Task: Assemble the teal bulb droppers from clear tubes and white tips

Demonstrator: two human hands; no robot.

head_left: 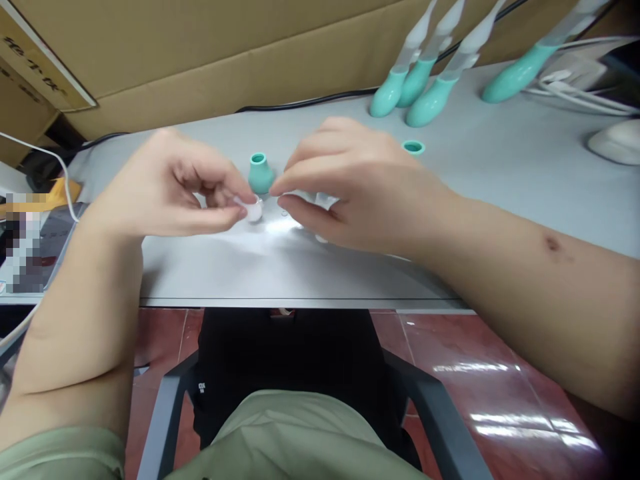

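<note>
My left hand (185, 190) pinches a small, round, translucent white plastic piece (255, 211) between thumb and forefinger. Facing it a short way off, my right hand (345, 183) has its thumb and fingertips closed together. Whitish, see-through plastic (326, 200) shows in the gap behind those fingertips; I cannot tell how much of it is held. Just beyond the fingertips, a teal squeeze bulb (261, 175) stands upright with its neck uncovered. The open neck of a second teal bulb (413, 147) appears behind my right hand, which hides its body.
Several teal bulb aspirators (433, 100) with clear tubes and white tips stand at the back right, one (520, 73) farther right. A white mouse (617, 141) and cables lie at the right. Cardboard (210, 53) walls the grey table (200, 273). Pouches (50, 240) lie left.
</note>
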